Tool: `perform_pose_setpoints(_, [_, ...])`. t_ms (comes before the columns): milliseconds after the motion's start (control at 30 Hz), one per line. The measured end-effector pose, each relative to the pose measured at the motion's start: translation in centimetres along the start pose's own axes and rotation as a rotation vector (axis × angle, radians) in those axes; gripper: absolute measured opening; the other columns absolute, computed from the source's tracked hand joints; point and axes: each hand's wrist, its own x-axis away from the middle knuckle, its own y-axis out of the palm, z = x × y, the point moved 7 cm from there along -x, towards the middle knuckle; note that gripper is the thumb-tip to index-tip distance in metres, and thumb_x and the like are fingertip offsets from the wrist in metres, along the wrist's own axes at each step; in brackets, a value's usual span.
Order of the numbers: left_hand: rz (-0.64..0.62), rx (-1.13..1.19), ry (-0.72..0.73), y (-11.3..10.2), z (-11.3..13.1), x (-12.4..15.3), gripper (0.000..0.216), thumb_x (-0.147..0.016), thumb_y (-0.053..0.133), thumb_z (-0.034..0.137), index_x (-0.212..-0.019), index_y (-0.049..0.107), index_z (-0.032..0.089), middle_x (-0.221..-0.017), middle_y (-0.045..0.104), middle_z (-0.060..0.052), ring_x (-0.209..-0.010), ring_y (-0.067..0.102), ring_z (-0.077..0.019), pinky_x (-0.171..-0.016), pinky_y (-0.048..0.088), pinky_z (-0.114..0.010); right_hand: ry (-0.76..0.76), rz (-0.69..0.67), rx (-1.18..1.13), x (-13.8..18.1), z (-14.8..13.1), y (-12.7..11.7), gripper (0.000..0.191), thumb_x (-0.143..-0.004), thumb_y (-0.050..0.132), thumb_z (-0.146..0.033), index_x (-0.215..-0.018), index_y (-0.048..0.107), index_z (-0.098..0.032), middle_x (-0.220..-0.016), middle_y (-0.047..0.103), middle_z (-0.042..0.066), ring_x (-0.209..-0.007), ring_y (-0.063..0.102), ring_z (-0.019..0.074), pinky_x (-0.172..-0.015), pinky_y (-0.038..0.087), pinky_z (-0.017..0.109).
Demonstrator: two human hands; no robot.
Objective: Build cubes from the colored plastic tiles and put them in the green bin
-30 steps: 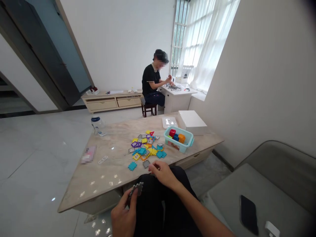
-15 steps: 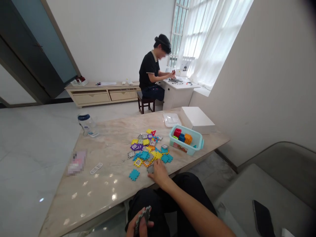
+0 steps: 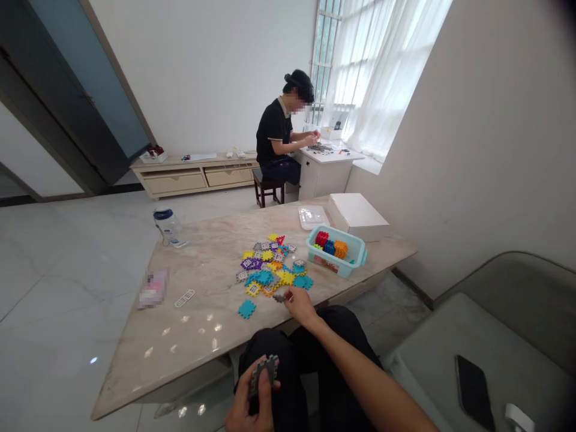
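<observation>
My left hand (image 3: 252,397) is closed around a stack of grey interlocking tiles (image 3: 265,375) with toothed edges, held low over my left knee. At the table's near edge, my right hand (image 3: 299,303) pinches a single grey interlocking tile (image 3: 279,297), tilted just off the pile. Beyond it spreads a heap of yellow, purple, blue, orange and grey tiles (image 3: 265,277), some with white window-grid pieces. One blue tile (image 3: 246,309) lies apart on the near side of the heap.
A light-blue bin (image 3: 355,267) holds red, blue and orange tile stacks, with a white box (image 3: 360,216) and clear lid (image 3: 312,217) behind. Left on the marble table (image 3: 202,240) are a water bottle (image 3: 173,229) and white grid strip (image 3: 184,298). A person (image 3: 279,132) sits at another desk.
My right hand has lifted the grey tile from the pile's near edge and drawn it slightly right. My left hand has raised and turned its stack a little. The view has shifted slightly.
</observation>
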Motion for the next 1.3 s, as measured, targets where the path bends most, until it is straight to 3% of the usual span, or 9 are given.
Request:
perform_pose_setpoints(100, [-0.048,0.079,-0.055,-0.1,0.9,1.1,0.066,-0.087,0.078,0.078,-0.115,0.081,0.018,-0.099,0.088,-0.010,-0.073,0.083,-0.0241,-0.076,0.070,-0.033,-0.018,0.079,-0.128,1.9,-0.4,-3.6,0.005,-0.088,0.071,-0.019,-0.089,0.076,-0.019,-0.086,0.078,0.005,-0.075,0.070,0.0205,-0.077,0.054,0.032])
perform_pose_setpoints(267, [-0.101,0.180,-0.196,0.0,1.6,2.1,0.104,-0.078,0.091,0.070,-0.162,0.053,0.022,-0.090,0.087,-0.006,-0.064,0.080,-0.0219,-0.065,0.066,-0.029,-0.053,0.153,-0.281,7.2,-0.6,-9.0,0.040,-0.100,0.065,-0.055,-0.087,0.076,-0.019,-0.073,0.071,0.002,-0.070,0.065,0.0193,-0.070,0.050,0.030])
perform_pose_setpoints(367, [-0.163,0.168,-0.220,0.9,2.4,1.1,0.089,-0.074,0.092,0.071,-0.142,0.068,0.019,-0.090,0.086,-0.008,-0.066,0.082,-0.0246,-0.057,0.061,-0.026,-0.022,0.102,-0.429,10.5,-1.7,-10.5,0.051,-0.101,0.065,-0.065,-0.081,0.071,-0.019,-0.060,0.062,-0.001,-0.058,0.058,0.0167,-0.060,0.044,0.028])
perform_pose_setpoints(467, [-0.289,0.144,-0.214,2.6,3.6,-0.5,0.067,-0.069,0.092,0.075,-0.100,0.079,0.017,-0.090,0.086,-0.011,-0.074,0.084,-0.0299,-0.059,0.064,-0.031,0.003,-0.008,-0.652,13.1,-4.1,-10.7,0.052,-0.097,0.074,-0.067,-0.078,0.067,-0.020,-0.067,0.068,0.001,-0.060,0.059,0.0156,-0.062,0.046,0.028])
perform_pose_setpoints(533, [-0.340,0.164,-0.204,3.6,4.4,-1.4,0.063,-0.067,0.094,0.074,-0.092,0.080,0.018,-0.087,0.085,-0.010,-0.072,0.082,-0.0291,-0.062,0.067,-0.033,0.002,-0.108,-0.745,14.3,-5.7,-10.2,0.052,-0.096,0.076,-0.068,-0.078,0.066,-0.020,-0.068,0.068,0.001,-0.060,0.059,0.0149,-0.062,0.046,0.027])
perform_pose_setpoints(667, [-0.351,0.263,-0.226,4.6,5.2,-2.0,0.061,-0.069,0.096,0.066,-0.103,0.082,0.018,-0.093,0.086,-0.009,-0.074,0.081,-0.0250,-0.064,0.068,-0.031,-0.007,-0.190,-0.748,15.3,-6.9,-8.9,0.049,-0.097,0.078,-0.065,-0.081,0.070,-0.019,-0.070,0.069,0.002,-0.062,0.059,0.0142,-0.061,0.045,0.026])
perform_pose_setpoints(800, [-0.383,0.325,-0.284,4.5,5.4,-1.0,0.065,-0.078,0.093,0.058,-0.126,0.079,0.018,-0.112,0.087,-0.011,-0.090,0.084,-0.0270,-0.076,0.071,-0.034,0.066,-0.111,-0.713,14.9,-5.9,-8.6,0.045,-0.095,0.082,-0.062,-0.092,0.073,-0.018,-0.073,0.070,0.001,-0.065,0.060,0.0141,-0.062,0.045,0.026])
perform_pose_setpoints(967, [-0.428,0.329,-0.303,3.9,5.6,-0.2,0.060,-0.092,0.082,0.058,-0.135,0.077,0.016,-0.128,0.083,-0.014,-0.102,0.084,-0.0284,-0.089,0.072,-0.040,0.113,-0.048,-0.732,14.6,-5.6,-8.7,0.044,-0.090,0.087,-0.057,-0.108,0.073,-0.020,-0.074,0.069,-0.002,-0.065,0.061,0.0145,-0.063,0.047,0.027])
perform_pose_setpoints(1300, [-0.488,0.221,-0.210,3.3,5.8,0.5,0.054,-0.104,0.068,0.058,-0.141,0.075,0.019,-0.142,0.079,-0.013,-0.129,0.077,-0.0323,-0.113,0.062,-0.044,0.009,0.044,-0.442,16.9,-9.5,-10.0,0.034,-0.102,0.074,-0.050,-0.084,0.070,-0.021,-0.076,0.071,0.000,-0.067,0.060,0.0154,-0.065,0.047,0.028])
